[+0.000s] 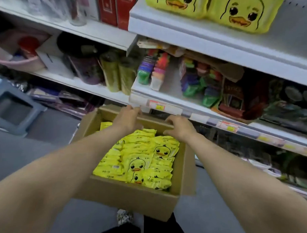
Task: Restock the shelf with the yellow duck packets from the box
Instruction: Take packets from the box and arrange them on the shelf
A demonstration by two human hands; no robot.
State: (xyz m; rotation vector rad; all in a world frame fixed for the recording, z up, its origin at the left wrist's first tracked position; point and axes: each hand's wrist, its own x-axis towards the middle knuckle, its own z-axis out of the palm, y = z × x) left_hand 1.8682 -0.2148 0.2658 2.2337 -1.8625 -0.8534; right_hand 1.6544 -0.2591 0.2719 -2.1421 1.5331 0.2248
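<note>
- Head view is showing the box [134,201] standing open below the shelf fronts, with yellow duck packets [142,157] filling it nearly wall to wall.
- Left hand [128,119] and right hand [180,127] are curling their fingers over the box's far rim; neither is holding a packet.
- Top shelf [195,37] is carrying two large duck packs [239,14] near its front edge.
- Restocking is seemingly only beginning, with nearly everything left to move.
</note>
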